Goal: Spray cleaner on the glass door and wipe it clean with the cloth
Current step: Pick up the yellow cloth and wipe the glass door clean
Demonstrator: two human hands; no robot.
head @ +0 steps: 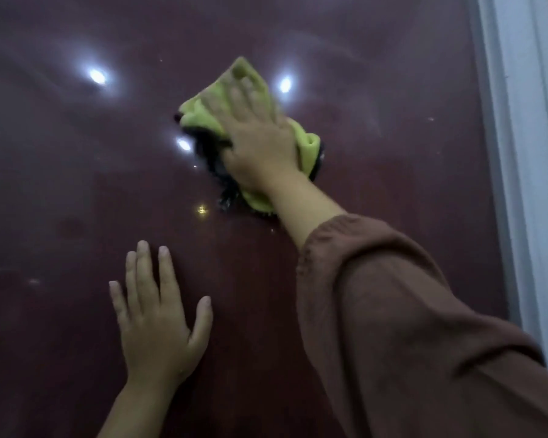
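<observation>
The dark maroon glass door (377,90) fills almost the whole view and mirrors several ceiling lights. My right hand (260,143) presses a folded yellow-green cloth (203,113) flat against the glass near the upper middle, fingers spread over it. Below the cloth shows a dark reflection. My left hand (157,324) lies flat on the glass lower down, fingers apart and holding nothing. A brown sleeve covers my right forearm. No spray bottle is in view.
A pale grey-white door frame (525,153) runs down the right edge of the glass. Faint smears and small specks show on the pane.
</observation>
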